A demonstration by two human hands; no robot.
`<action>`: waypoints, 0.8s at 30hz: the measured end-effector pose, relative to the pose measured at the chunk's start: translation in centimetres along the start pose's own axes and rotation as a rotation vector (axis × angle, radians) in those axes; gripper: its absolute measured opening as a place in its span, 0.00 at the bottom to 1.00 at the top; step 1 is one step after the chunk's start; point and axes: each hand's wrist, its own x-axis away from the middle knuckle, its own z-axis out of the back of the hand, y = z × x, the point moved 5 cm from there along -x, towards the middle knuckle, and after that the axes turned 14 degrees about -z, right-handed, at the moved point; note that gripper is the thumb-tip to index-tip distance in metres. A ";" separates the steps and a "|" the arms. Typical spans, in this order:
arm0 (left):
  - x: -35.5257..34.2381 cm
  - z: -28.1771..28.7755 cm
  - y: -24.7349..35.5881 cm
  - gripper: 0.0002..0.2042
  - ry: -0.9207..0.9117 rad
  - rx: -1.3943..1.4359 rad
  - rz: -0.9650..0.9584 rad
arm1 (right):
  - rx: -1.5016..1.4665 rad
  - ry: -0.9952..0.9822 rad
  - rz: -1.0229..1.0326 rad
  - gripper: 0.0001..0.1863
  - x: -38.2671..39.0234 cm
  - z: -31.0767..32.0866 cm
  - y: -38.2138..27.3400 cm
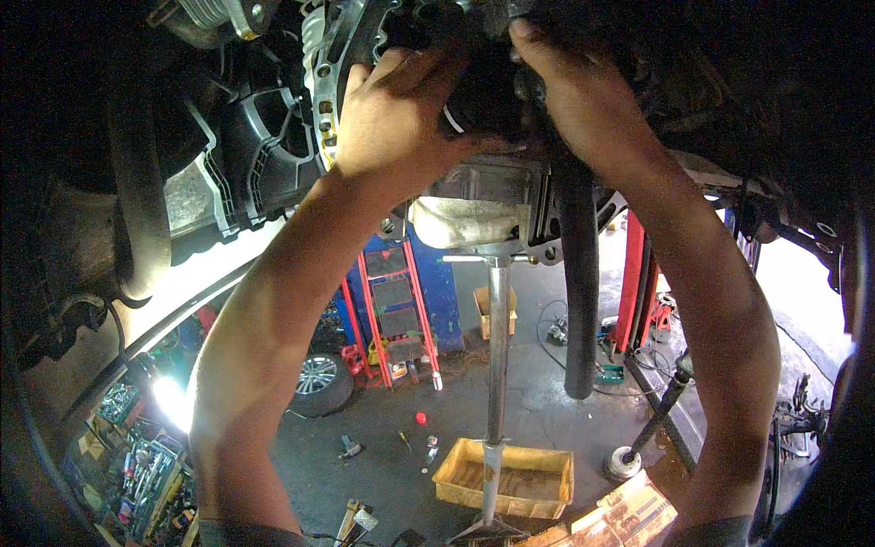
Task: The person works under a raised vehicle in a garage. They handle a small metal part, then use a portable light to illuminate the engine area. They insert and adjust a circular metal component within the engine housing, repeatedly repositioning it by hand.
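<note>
Head view is showing a dark part (492,98) sitting overhead between both hands, in deep shadow under a vehicle. The left hand (398,108) is curving against its left side, fingers bent; the right hand (570,77) is lying opposite, thumb raised. Their fingertips are disappearing into the dark, so I cannot tell whether either is gripping. Good handling is probably calling for even pressure from both sides, feeling for edges by touch, and keeping knuckles off the perforated metal bracket (325,102). A black hose (581,301) is hanging near the right wrist and is perhaps needing care. Farther down, an upright pole stand (498,356) is standing beneath a pale pan (460,224), beside a yellow tray (542,503).
</note>
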 end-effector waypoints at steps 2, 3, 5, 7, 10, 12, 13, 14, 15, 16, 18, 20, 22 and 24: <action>0.4 0.4 0.5 0.39 0.034 -0.016 0.026 | -0.264 -0.205 -0.012 0.23 0.5 -0.7 -0.5; 0.5 0.6 0.7 0.37 0.047 -0.026 0.039 | -0.391 -0.306 -0.033 0.25 0.9 -0.7 -0.3; 0.5 0.8 1.2 0.33 0.097 -0.018 0.037 | -0.716 -0.325 0.033 0.26 1.0 -2.2 -1.2; 0.8 0.8 1.6 0.31 0.084 -0.030 0.092 | -0.721 -0.310 0.014 0.28 0.8 -3.1 -0.5; 0.8 1.0 2.2 0.27 0.130 -0.023 0.080 | -0.633 -0.309 0.012 0.29 0.5 -4.0 0.0; 0.8 1.0 2.3 0.25 0.143 0.003 0.083 | -0.593 -0.316 0.017 0.29 0.5 -3.6 0.0; 0.7 1.0 2.2 0.26 0.146 0.010 0.084 | -0.598 -0.316 0.019 0.29 0.5 -3.3 -0.1; 0.7 1.0 2.2 0.26 0.151 0.002 0.086 | -0.625 -0.342 0.070 0.28 0.7 -3.0 -0.6; 0.7 0.8 2.1 0.27 0.133 -0.008 0.099 | -0.619 -0.326 0.051 0.28 0.9 -2.7 -0.6; 0.7 0.9 2.1 0.27 0.154 -0.002 0.093 | -0.636 -0.336 0.082 0.28 0.9 -2.4 -1.0; 0.7 0.9 2.0 0.27 0.147 0.014 0.098 | -0.654 -0.358 0.114 0.29 1.0 -2.2 -1.5; 0.7 0.8 2.0 0.27 0.122 0.006 0.103 | -0.573 -0.342 0.061 0.29 0.8 -2.4 -1.3; 0.7 0.8 2.1 0.27 0.121 0.005 0.096 | -0.469 -0.292 0.044 0.29 0.5 -2.6 -1.0; 0.6 0.9 2.1 0.27 0.120 -0.007 0.089 | -0.524 -0.319 0.060 0.30 0.3 -2.8 -1.0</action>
